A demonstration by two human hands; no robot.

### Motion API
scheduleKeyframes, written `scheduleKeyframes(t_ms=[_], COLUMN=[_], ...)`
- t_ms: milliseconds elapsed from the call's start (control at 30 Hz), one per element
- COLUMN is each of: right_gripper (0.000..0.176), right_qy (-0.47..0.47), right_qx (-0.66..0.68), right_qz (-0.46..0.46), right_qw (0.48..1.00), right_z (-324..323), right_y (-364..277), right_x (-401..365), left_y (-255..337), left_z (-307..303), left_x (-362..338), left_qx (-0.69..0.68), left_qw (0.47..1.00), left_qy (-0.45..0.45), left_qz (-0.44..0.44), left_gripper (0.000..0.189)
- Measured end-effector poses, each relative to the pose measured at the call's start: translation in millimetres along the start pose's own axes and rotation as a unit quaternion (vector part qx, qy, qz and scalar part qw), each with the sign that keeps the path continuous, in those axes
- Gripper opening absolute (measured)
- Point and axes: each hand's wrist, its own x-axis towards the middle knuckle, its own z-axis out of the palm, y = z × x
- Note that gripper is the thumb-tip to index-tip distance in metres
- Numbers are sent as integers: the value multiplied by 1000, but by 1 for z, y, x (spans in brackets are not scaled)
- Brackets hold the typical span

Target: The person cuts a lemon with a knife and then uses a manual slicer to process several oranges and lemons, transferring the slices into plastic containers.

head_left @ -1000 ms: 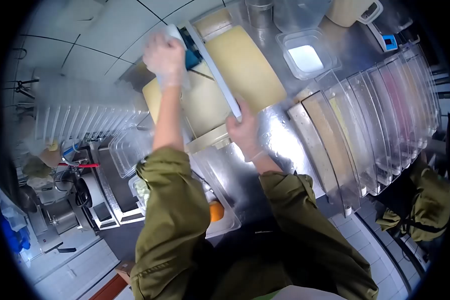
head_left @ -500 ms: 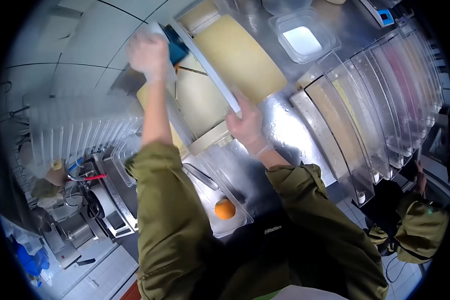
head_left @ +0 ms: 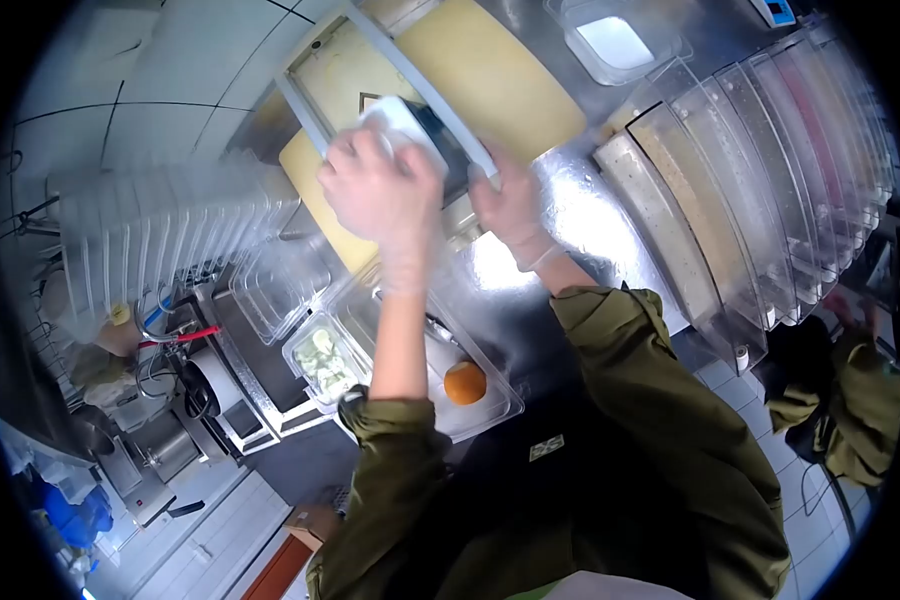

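My left hand [head_left: 382,195], in a clear glove and blurred, is closed on a white and dark teal block [head_left: 402,122]. The block sits between the grey rails of a flat slicer-like frame [head_left: 345,75]. My right hand [head_left: 510,200], also gloved, grips the near end of the right rail [head_left: 455,120]. Yellow cutting boards [head_left: 490,75] lie under and beside the frame. Below my hands, an orange round fruit [head_left: 465,383] rests in a clear tray [head_left: 505,405] with a metal utensil [head_left: 438,325], partly hidden by my left forearm.
A clear tub [head_left: 322,362] of pale green pieces stands left of the tray, near empty clear containers [head_left: 280,290]. Clear dividers [head_left: 710,190] with ingredients line the right. A tub with white contents [head_left: 615,45] sits behind. Another person's sleeve [head_left: 865,400] shows far right.
My left hand has brought the block down the frame towards me, close to my right hand. The right hand keeps its grip on the rail. The tub of green pieces has come into sight.
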Motion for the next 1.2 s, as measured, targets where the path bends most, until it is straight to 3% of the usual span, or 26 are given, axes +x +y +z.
scheduleKeyframes(t_ms=[100,167,267,367,467,500,533,700,833,1000,1067,1200], right_gripper=[42,41,40,39,39,39,39,39,39,39,37,36], right_qy=[-9,1,25,19,-4,-9,-13,-1,9,-10,-33,-22], right_qx=[0,-3,-13,-14,-4,4,13,3,32,39,64,-7], right_qz=[0,-16,-45,-42,-12,-1,8,5,3,25,58,-4], right_qw=[1000,1000,999,999,1000,1000,1000,1000,999,999,996,1000], right_z=[-5,-6,-2,0,-3,-4,-5,-2,-2,2,0,1], right_y=[-2,1,3,6,1,-1,-2,-3,-2,4,0,10], right_x=[-1,4,2,2,2,0,1,3,-4,2,-1,1], left_y=[-31,-53,-90,-83,-75,-83,-56,2,-25,-77,-94,-81], left_z=[47,83,126,127,100,110,82,-5,37,110,116,100], left_x=[52,99,129,141,124,104,83,2,49,127,138,138], left_qx=[92,64,67,55,31,102,106,-12,92,11,-13,7], left_qw=[996,997,996,996,998,993,994,1000,995,1000,1000,994], left_qy=[12,8,52,65,-46,13,36,-24,-38,-10,-22,-91], left_qz=[-8,-44,31,-13,-12,52,5,-2,-30,-25,-9,-65], left_gripper=[30,28,28,30,31,31,30,27,29,35,39,41])
